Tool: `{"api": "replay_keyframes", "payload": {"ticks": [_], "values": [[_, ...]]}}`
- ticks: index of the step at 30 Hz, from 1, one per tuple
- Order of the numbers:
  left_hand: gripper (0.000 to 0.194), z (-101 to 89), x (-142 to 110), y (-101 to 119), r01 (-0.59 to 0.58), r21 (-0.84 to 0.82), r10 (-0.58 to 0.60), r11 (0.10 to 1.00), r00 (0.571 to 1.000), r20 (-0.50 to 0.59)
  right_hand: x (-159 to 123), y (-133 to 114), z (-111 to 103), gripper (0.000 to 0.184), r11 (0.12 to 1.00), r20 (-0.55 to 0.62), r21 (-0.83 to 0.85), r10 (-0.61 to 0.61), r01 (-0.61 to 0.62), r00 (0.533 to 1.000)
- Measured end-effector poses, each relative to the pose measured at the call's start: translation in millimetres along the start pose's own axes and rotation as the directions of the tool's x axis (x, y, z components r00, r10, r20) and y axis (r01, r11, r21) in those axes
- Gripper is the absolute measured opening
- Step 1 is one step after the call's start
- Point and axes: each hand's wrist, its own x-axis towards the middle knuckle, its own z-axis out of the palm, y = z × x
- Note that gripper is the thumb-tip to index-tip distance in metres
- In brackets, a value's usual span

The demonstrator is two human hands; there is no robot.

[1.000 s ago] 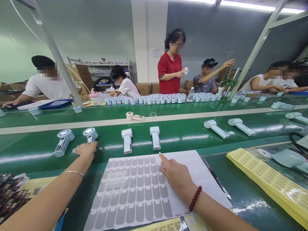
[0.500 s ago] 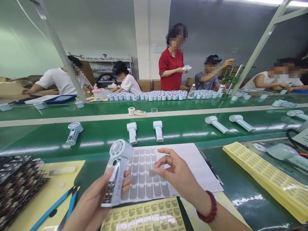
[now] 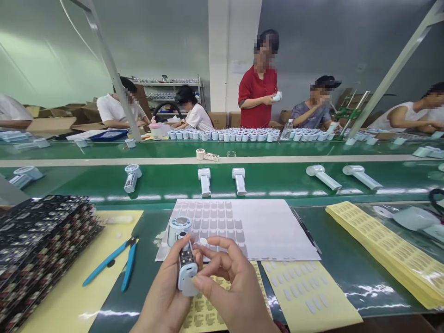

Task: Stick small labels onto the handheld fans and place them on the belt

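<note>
A light blue handheld fan (image 3: 180, 225) is gripped by its handle in my left hand (image 3: 169, 282), head pointing away from me. Its handle lies uncovered on top, with a dark circuit board (image 3: 186, 257) showing inside. My right hand (image 3: 231, 282) pinches a small grey sticker (image 3: 189, 286) against the near end of the handle. A small white round piece (image 3: 204, 241) shows by my right fingers; whether they touch it I cannot tell. Beneath the fan spreads a white sheet (image 3: 267, 226) with rows of grey stickers. A yellow sheet with cut-out shapes (image 3: 204, 311) is partly hidden under my hands.
Blue-handled cutters (image 3: 129, 266) and stacked circuit boards (image 3: 45, 249) sit left. Black tweezers (image 3: 305, 229), a yellow sticker sheet (image 3: 305, 296) and a yellow sheet stack (image 3: 385, 254) lie right. Several fans (image 3: 239, 181) rest on the green belt (image 3: 277, 180); co-workers (image 3: 258, 92) sit and stand beyond.
My right hand has brought the grey sticker from above the white sheet to the fan's handle end. The fan has come lower and tilted, its near end towards me. The view has shifted left.
</note>
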Motion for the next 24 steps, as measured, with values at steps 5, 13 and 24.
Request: {"api": "replay_keyframes", "payload": {"ticks": [5,13,24], "values": [[0.010,-1.6,-3.5,-0.6,0.005,-0.024,-0.005,1.000,1.000,-0.006,-1.3,-0.1,4.5,0.041,0.999,-0.002,-0.038,-0.014,0.014,1.000],[0.010,-5.5,-5.6,-2.7,-0.008,-0.041,0.008,0.999,1.000,-0.006,-2.6,-2.6,8.2,0.041,0.998,-0.011,-0.055,0.006,-0.007,1.000],[0.009,-7.5,-5.0,-5.6,0.005,-0.079,-0.005,0.997,1.000,0.007,-3.3,0.4,9.4,0.042,0.996,-0.015,-0.094,-0.005,0.003,1.000]]}}
